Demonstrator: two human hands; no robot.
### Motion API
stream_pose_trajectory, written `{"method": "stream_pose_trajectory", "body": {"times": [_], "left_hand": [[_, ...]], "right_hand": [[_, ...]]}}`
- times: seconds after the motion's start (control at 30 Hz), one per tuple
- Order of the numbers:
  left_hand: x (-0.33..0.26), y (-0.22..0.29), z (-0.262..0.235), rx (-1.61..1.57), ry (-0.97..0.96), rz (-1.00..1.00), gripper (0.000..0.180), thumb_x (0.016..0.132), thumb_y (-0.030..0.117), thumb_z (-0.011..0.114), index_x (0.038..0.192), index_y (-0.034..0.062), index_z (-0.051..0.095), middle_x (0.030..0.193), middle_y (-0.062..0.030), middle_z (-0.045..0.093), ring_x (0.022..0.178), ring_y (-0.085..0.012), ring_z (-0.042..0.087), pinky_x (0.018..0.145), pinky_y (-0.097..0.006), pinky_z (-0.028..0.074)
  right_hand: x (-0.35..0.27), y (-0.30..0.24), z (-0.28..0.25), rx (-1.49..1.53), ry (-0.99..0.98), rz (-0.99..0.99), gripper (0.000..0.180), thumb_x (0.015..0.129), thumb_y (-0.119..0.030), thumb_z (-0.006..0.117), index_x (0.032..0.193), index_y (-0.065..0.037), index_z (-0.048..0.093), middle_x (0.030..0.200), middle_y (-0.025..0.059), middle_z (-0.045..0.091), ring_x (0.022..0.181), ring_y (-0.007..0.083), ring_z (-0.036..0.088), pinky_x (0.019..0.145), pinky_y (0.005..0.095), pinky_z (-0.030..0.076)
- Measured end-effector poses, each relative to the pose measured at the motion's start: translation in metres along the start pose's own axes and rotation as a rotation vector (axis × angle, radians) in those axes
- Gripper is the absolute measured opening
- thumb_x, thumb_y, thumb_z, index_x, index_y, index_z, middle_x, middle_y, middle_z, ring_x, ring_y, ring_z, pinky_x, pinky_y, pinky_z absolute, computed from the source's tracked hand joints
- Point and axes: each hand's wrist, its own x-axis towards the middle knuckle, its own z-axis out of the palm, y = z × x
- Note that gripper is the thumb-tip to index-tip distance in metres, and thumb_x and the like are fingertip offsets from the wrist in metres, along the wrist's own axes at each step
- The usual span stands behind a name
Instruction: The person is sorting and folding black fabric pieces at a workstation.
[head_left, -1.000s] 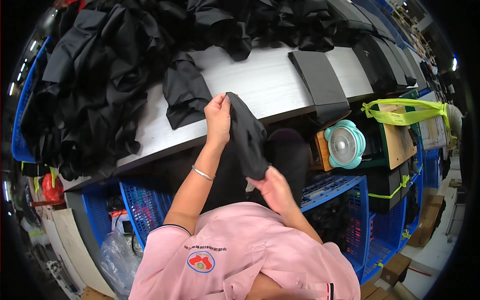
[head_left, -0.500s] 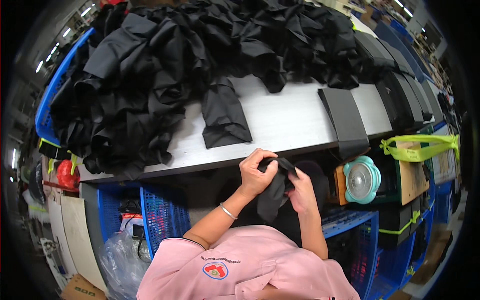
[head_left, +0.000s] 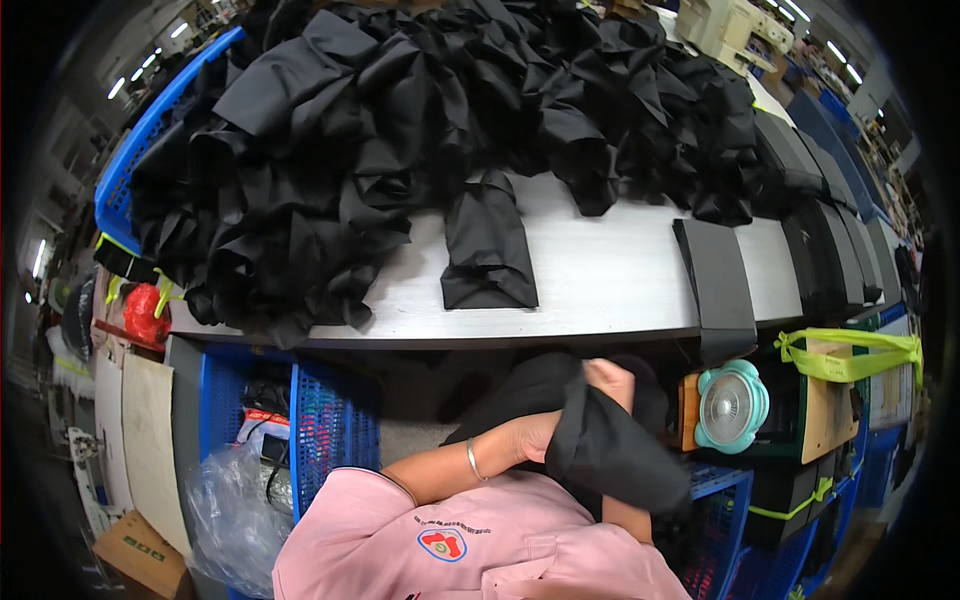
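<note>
Both my hands work a black fabric piece [head_left: 610, 450] just below the front edge of the grey table [head_left: 600, 290]. My left hand [head_left: 535, 435] grips its left side, a thin bangle on the wrist. My right hand [head_left: 608, 382] pinches the cloth from above, its fingers partly wrapped in the fabric. On the table a single black fabric piece [head_left: 487, 250] lies flat near the middle. Behind it spreads a large heap of black fabric pieces [head_left: 400, 130].
A neat stack of folded black pieces [head_left: 715, 285] sits at the table's right, with more stacks [head_left: 830, 240] beyond. A teal fan [head_left: 730, 405] and a box tied with green strap [head_left: 850, 360] stand lower right. Blue crates [head_left: 330, 430] sit under the table.
My hands dropped from the table edge with the black piece, which now hangs bunched lower and further right. My view has tipped down and closer.
</note>
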Motion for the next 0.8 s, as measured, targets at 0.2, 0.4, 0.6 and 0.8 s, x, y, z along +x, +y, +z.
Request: {"method": "stream_pose_trajectory", "body": {"times": [0.2,0.4,0.6,0.8], "left_hand": [[0.071,0.021,0.058,0.353,0.028,0.267,0.033,0.1,0.016,0.057,0.13,0.0019,0.056,0.135,-0.0086,0.055,0.117,-0.0184,0.057,0.093,-0.027,0.05],[0.03,0.077,0.072,0.405,0.353,0.772,0.057,0.102,0.021,0.056,0.152,0.0078,0.034,0.161,-0.0094,0.027,0.131,-0.0272,0.048,0.098,-0.029,0.047],[0.014,0.075,0.045,-0.11,0.345,0.448,0.061,0.107,0.03,0.049,0.159,0.0116,0.024,0.11,-0.001,0.056,0.093,-0.011,0.055,0.083,-0.023,0.046],[0.025,0.044,0.028,0.468,0.453,0.535,0.043,0.108,0.024,0.045,0.146,0.0051,0.044,0.089,0.0009,0.054,0.077,-0.0091,0.054,0.085,-0.024,0.046]], "right_hand": [[-0.022,0.141,0.073,-0.075,-0.462,0.273,0.021,0.098,-0.018,0.064,0.085,-0.002,0.069,0.076,-0.0009,0.066,0.073,0.0082,0.061,0.066,0.0269,0.05],[-0.042,0.077,0.027,0.041,-0.274,0.039,0.024,0.103,-0.018,0.053,0.106,0.002,0.065,0.09,0.0123,0.07,0.079,0.0157,0.068,0.069,0.0263,0.053],[-0.053,-0.011,-0.012,-0.149,0.411,-0.335,0.024,0.102,-0.019,0.056,0.099,0.003,0.065,0.098,0.0054,0.066,0.082,0.0102,0.058,0.073,0.0236,0.045],[-0.051,-0.035,-0.004,-0.378,0.187,-0.42,0.025,0.085,-0.007,0.071,0.105,0.005,0.063,0.11,0.0117,0.062,0.1,0.0211,0.061,0.09,0.0303,0.047]]}}
